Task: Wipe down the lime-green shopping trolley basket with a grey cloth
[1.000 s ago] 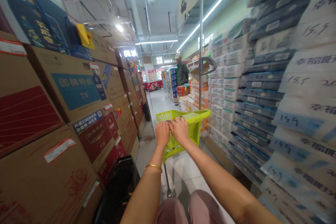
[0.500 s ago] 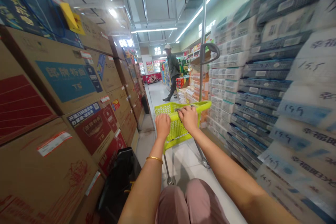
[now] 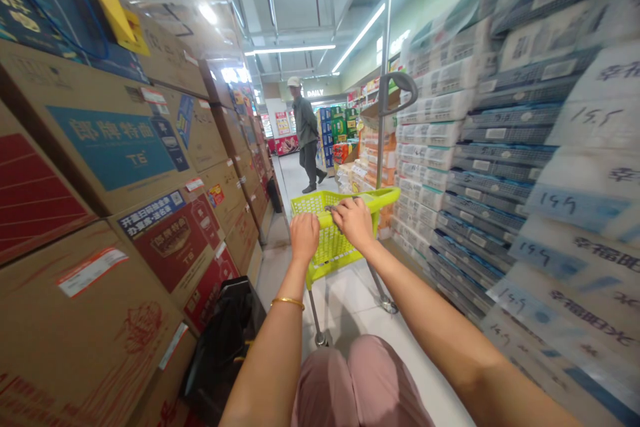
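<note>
A lime-green shopping cart (image 3: 330, 250) stands in the aisle just ahead of me. My left hand (image 3: 304, 237) is closed round the near rim handle of the cart, a gold bangle on its wrist. My right hand (image 3: 353, 221) is wrapped over the same handle a little farther right. My knees in pink trousers show at the bottom.
Stacked cardboard boxes (image 3: 125, 167) wall the left side, with a black bag (image 3: 225, 347) on the floor beside them. Packs of tissue (image 3: 500, 147) are piled high on the right. A metal pole (image 3: 385, 67) rises by the cart. A person (image 3: 305, 133) walks farther down the aisle.
The cart has rolled forward and turned slightly right; my right hand slid along the handle. The person ahead has walked leftward across the aisle.
</note>
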### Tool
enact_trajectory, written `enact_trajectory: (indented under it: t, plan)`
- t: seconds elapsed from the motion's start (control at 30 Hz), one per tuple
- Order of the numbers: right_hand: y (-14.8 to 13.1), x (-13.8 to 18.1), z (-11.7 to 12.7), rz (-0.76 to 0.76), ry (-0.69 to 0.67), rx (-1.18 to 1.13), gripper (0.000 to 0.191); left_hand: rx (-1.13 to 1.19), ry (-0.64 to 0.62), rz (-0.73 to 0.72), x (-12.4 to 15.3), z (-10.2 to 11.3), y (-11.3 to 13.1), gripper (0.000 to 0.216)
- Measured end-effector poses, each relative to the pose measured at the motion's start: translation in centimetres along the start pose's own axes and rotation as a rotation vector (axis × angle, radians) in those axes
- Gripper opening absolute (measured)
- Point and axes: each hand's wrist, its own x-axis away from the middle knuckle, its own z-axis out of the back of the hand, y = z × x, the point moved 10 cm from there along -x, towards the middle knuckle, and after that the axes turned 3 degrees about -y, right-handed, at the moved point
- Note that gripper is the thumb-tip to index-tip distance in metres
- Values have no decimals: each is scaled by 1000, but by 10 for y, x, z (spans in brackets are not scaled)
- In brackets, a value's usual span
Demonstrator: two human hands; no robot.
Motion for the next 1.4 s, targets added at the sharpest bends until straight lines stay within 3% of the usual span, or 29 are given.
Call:
enact_trajectory:
  t: [0.1,0.2,0.4,0.53,0.63,0.87,1.0,1.23,1.4]
  plan:
    - [23,0,6,-95,23,-30,33,-11,12,14,0,1,2,31]
    - [26,4,8,-180,56,-37,32,-11,28,42,1,1,4,30]
    - [-27,9,-2,-68,37,-38,34,20,52,58,2,3,5,31]
    - [-39,7,-6,1,-4,-15,37,34,47,26,2,6,0,29]
    - [-30,3,-6,36,-24,0,39,50,30,10,1,6,-5,29]
    - [18,-7,1,-72,-18,-10,38,100,-11,34,-2,8,-17,28]
    - [27,-9,3,-101,-51,-20,39,116,-37,39,-2,8,-21,28]
    - [-1,-3,7,-78,-75,8,41,117,-29,74,3,17,-44,28]
    - [-28,1,9,-49,-67,28,41,-44,-73,103,7,34,-54,28]
